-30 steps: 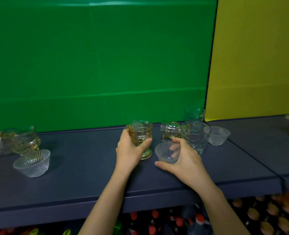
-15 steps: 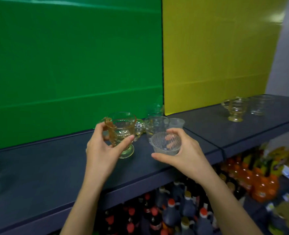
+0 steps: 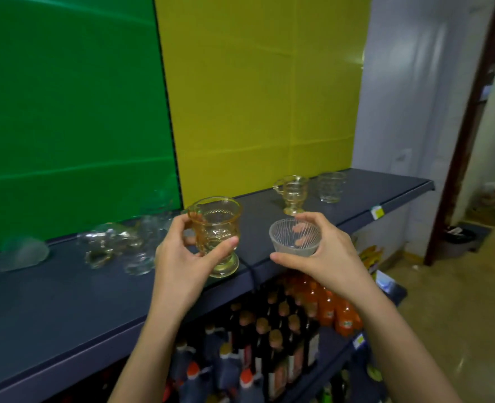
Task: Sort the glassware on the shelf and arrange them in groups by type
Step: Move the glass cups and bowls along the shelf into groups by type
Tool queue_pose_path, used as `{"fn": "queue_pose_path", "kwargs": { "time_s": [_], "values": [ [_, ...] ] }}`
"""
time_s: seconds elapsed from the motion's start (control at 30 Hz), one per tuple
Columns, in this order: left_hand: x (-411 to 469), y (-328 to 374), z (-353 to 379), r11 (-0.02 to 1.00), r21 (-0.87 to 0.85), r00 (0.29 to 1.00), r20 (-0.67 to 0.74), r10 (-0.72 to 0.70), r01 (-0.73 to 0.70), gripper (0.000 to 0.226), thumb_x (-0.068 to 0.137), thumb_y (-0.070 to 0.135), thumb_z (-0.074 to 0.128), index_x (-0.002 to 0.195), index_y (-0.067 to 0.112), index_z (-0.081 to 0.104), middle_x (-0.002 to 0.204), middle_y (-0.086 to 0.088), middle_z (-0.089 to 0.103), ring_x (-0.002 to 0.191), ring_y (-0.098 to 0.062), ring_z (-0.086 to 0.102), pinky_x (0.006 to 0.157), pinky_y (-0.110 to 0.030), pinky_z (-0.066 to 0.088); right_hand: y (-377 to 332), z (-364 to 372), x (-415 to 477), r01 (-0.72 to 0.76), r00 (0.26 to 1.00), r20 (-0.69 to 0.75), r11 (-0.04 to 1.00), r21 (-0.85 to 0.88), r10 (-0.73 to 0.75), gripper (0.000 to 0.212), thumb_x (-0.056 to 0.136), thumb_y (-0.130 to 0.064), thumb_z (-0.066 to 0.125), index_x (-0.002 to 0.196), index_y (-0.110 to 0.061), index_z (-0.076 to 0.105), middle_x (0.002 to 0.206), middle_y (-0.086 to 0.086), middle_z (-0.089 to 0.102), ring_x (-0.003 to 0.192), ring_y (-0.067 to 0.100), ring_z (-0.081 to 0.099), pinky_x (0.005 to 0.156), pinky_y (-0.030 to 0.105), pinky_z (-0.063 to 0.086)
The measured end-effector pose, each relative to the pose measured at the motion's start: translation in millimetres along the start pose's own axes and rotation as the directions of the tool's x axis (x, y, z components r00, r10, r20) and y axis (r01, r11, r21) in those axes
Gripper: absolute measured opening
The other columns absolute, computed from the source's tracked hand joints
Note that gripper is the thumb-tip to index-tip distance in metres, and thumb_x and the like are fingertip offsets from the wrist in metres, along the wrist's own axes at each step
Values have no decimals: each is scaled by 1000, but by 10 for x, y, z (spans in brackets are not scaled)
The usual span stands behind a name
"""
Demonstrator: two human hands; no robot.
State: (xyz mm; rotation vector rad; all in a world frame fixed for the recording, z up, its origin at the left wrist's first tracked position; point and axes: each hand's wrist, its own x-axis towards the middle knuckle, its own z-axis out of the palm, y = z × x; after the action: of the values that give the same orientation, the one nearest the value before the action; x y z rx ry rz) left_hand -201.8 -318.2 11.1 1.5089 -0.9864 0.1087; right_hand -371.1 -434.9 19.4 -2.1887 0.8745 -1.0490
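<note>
amber footed cup (image 3: 215, 228) gripped in left hand (image 3: 182, 258), ribbed clear bowl (image 3: 294, 239) pinched in right hand (image 3: 326, 255), both over shelf (image 3: 51, 301) front edge. 2nd amber cup (image 3: 292, 193) + clear glass (image 3: 330, 187) stand at shelf right end; blurred glasses (image 3: 115, 247) mid-shelf.

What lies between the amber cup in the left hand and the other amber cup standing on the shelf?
Nothing: the head view shows only bare shelf between the held amber cup and the standing amber cup.
</note>
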Motion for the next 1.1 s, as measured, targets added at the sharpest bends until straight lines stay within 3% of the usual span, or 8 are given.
{"fn": "queue_pose_path", "kwargs": {
  "time_s": [0.2,0.3,0.47,0.67,0.8,1.1],
  "values": [
    [7,130,944,999,5,998,-18,-52,52,58,59,38,81,107,17,55,87,20,61,74,0,61,72,-26,49,658,-653,251,-10,1000,7,999,-37,10,75,54,-49,80,119,-30,48,116,-8,59,111,14,53,94,34,43],
    [19,168,1351,998,9,998,-37,-59,59,60,60,38,81,109,16,54,87,19,60,77,0,59,67,-20,47,944,-894,381,-22,1000,21,999,-45,23,75,55,-48,80,119,-29,47,117,-8,57,111,13,52,96,37,43],
    [147,195,1853,995,63,995,-63,-79,83,63,61,39,80,113,14,54,85,17,59,76,-1,58,78,-32,48,1302,-1128,626,-52,997,57,997,-50,55,74,56,-48,80,119,-30,46,111,-12,53,112,14,50,97,39,42],
    [438,68,2257,988,121,990,-114,-85,99,69,63,43,79,118,14,51,106,4,61,87,-14,59,85,-36,48,1667,-1243,961,-50,996,75,998,-38,53,76,55,-48,80,120,-31,46,109,-13,52,112,15,50,98,42,42],
    [616,-48,2486,980,161,981,-171,-90,117,68,63,43,78,119,14,51,110,2,61,90,-15,58,81,-30,45,1901,-1246,1253,-20,996,84,1000,-18,21,76,53,-49,80,119,-32,48,113,-10,55,111,16,51,96,41,43],
    [864,-251,2815,936,291,937,-336,-96,200,71,65,46,76,121,11,51,116,-8,63,104,-27,59,90,-41,45,2274,-1249,1916,93,979,182,996,20,-95,75,53,-49,80,118,-34,47,112,-13,57,102,9,52,87,29,42]
  ]
}}
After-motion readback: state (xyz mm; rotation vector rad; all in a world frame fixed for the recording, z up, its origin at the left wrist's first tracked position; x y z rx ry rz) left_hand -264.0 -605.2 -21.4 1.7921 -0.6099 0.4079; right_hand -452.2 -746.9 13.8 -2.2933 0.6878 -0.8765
